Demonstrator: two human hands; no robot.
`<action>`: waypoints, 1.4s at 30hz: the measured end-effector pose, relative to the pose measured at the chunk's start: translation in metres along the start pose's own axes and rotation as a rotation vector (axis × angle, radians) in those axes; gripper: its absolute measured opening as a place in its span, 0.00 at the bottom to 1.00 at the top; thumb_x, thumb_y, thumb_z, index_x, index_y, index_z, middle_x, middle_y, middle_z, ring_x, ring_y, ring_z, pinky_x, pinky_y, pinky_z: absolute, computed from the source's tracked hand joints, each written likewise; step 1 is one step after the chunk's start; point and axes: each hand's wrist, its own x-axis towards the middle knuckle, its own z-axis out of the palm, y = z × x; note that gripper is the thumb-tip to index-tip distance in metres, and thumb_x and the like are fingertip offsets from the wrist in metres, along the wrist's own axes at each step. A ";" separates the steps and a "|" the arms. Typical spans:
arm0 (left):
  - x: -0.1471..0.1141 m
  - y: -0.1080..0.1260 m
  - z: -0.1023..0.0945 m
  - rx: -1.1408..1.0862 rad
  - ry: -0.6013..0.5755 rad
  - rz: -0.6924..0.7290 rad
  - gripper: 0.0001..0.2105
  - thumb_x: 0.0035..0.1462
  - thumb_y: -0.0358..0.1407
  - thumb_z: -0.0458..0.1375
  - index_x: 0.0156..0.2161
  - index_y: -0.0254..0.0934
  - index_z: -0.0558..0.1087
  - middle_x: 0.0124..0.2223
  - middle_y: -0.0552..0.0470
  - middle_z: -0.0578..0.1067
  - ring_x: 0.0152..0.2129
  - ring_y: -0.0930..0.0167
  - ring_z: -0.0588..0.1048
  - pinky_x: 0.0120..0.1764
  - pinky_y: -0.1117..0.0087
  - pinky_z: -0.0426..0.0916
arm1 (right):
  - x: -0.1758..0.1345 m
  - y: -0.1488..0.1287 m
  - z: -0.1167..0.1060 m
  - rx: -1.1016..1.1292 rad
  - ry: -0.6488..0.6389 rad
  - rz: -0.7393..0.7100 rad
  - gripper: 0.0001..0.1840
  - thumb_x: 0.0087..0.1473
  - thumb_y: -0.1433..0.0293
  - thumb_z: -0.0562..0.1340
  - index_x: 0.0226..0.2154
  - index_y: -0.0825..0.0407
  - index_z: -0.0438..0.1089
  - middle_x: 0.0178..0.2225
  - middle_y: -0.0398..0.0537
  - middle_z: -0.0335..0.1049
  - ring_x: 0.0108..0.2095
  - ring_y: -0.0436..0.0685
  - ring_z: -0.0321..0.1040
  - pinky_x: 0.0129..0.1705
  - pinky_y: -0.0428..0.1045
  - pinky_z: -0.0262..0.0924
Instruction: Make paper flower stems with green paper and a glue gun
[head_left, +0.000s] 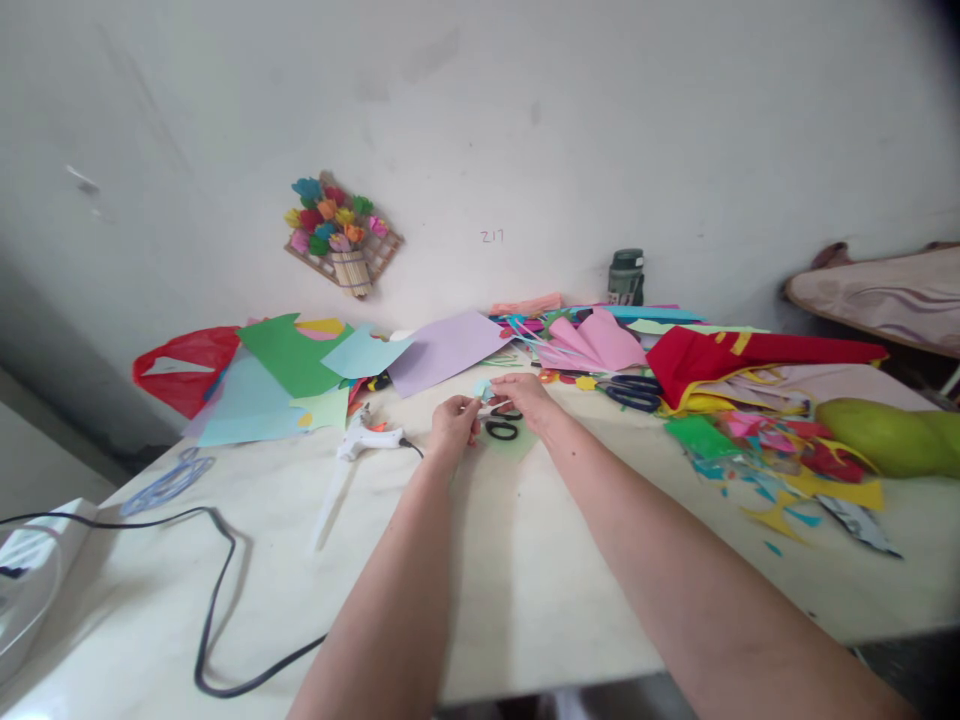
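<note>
near the left edge of the table [262, 560] a white power strip [37, 545] sits, then a coil of blue cord [169, 480]. further right, a white glue gun [371, 440] lies with its black cable [214, 600] looping toward the near edge. the left hand [454, 425] comes next, thumb and forefinger pinching the near side of a small light-blue paper piece [482, 388]. the piece is between the two hands, nearer the far edge than the near one, ahead of the left fingertips and just left of the right ones; its long axis is too small to tell. black-handled scissors [501, 430] lie just below. the right hand [525, 395] pinches its right side, fingers bunched; neither hand is clearly nearer.
</note>
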 end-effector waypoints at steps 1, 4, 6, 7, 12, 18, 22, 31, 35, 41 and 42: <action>0.000 0.001 0.000 0.005 0.000 -0.004 0.12 0.47 0.43 0.53 0.26 0.35 0.66 0.12 0.59 0.62 0.08 0.80 0.57 0.13 0.78 0.56 | 0.000 0.000 0.000 0.000 -0.002 0.000 0.06 0.35 0.74 0.60 0.23 0.57 0.69 0.18 0.43 0.67 0.20 0.48 0.65 0.17 0.41 0.56; -0.001 0.002 0.000 0.011 -0.001 -0.011 0.11 0.47 0.42 0.53 0.26 0.35 0.65 0.12 0.59 0.62 0.08 0.79 0.57 0.13 0.78 0.56 | 0.000 0.001 0.000 -0.001 -0.013 -0.001 0.06 0.34 0.74 0.61 0.23 0.58 0.69 0.19 0.43 0.67 0.20 0.48 0.65 0.16 0.41 0.56; -0.001 0.003 0.000 0.016 -0.002 -0.010 0.11 0.47 0.42 0.53 0.26 0.35 0.65 0.12 0.59 0.62 0.08 0.79 0.58 0.13 0.78 0.56 | 0.000 0.001 0.000 -0.004 -0.015 0.000 0.07 0.34 0.74 0.61 0.23 0.57 0.69 0.19 0.43 0.67 0.20 0.48 0.65 0.16 0.41 0.56; -0.002 0.003 0.000 0.018 -0.005 -0.007 0.11 0.47 0.42 0.53 0.26 0.35 0.65 0.12 0.59 0.62 0.08 0.79 0.58 0.13 0.78 0.56 | 0.000 0.000 0.000 -0.006 -0.014 0.000 0.07 0.34 0.74 0.61 0.23 0.57 0.69 0.19 0.43 0.67 0.20 0.48 0.65 0.17 0.41 0.56; -0.001 0.003 0.000 0.017 -0.011 -0.023 0.11 0.47 0.43 0.53 0.25 0.35 0.65 0.12 0.60 0.62 0.07 0.80 0.58 0.13 0.78 0.54 | -0.002 -0.002 0.000 0.008 -0.027 0.019 0.08 0.34 0.75 0.58 0.24 0.57 0.68 0.19 0.43 0.67 0.21 0.49 0.66 0.17 0.41 0.57; -0.001 0.003 0.001 -0.002 -0.011 -0.026 0.11 0.47 0.42 0.53 0.26 0.35 0.65 0.12 0.60 0.62 0.07 0.80 0.57 0.13 0.78 0.55 | -0.003 -0.003 0.000 0.041 -0.053 0.023 0.09 0.35 0.76 0.55 0.24 0.57 0.67 0.20 0.44 0.67 0.21 0.49 0.66 0.17 0.41 0.57; 0.000 0.001 0.000 0.016 -0.008 -0.034 0.11 0.47 0.42 0.53 0.26 0.35 0.65 0.12 0.60 0.62 0.07 0.79 0.58 0.13 0.78 0.55 | -0.003 -0.002 0.000 0.053 -0.068 0.035 0.10 0.35 0.75 0.55 0.26 0.57 0.67 0.20 0.44 0.67 0.21 0.49 0.65 0.18 0.41 0.57; -0.001 0.002 0.001 0.034 -0.005 -0.016 0.10 0.47 0.41 0.53 0.25 0.35 0.65 0.12 0.59 0.62 0.07 0.79 0.58 0.13 0.78 0.55 | 0.000 0.003 0.002 0.128 -0.073 0.054 0.06 0.34 0.76 0.59 0.23 0.58 0.65 0.17 0.42 0.64 0.19 0.48 0.63 0.17 0.42 0.57; -0.002 0.004 0.000 0.045 -0.005 -0.024 0.10 0.47 0.41 0.53 0.25 0.35 0.65 0.12 0.59 0.62 0.07 0.79 0.58 0.13 0.78 0.55 | -0.001 0.002 0.002 0.117 -0.059 0.061 0.05 0.34 0.76 0.60 0.22 0.57 0.65 0.16 0.41 0.63 0.18 0.47 0.63 0.17 0.42 0.58; -0.003 0.005 0.001 0.044 -0.009 -0.023 0.11 0.47 0.42 0.53 0.25 0.35 0.65 0.12 0.59 0.63 0.08 0.79 0.58 0.13 0.78 0.55 | -0.001 0.001 0.002 0.088 -0.062 0.055 0.02 0.35 0.76 0.60 0.20 0.57 0.64 0.16 0.41 0.63 0.18 0.47 0.63 0.17 0.41 0.58; -0.003 0.006 0.001 0.046 -0.008 -0.027 0.11 0.47 0.42 0.53 0.25 0.35 0.65 0.12 0.59 0.63 0.07 0.79 0.58 0.13 0.78 0.55 | -0.001 0.002 0.002 0.085 -0.061 0.052 0.02 0.35 0.76 0.60 0.20 0.57 0.65 0.16 0.41 0.63 0.18 0.47 0.63 0.17 0.41 0.58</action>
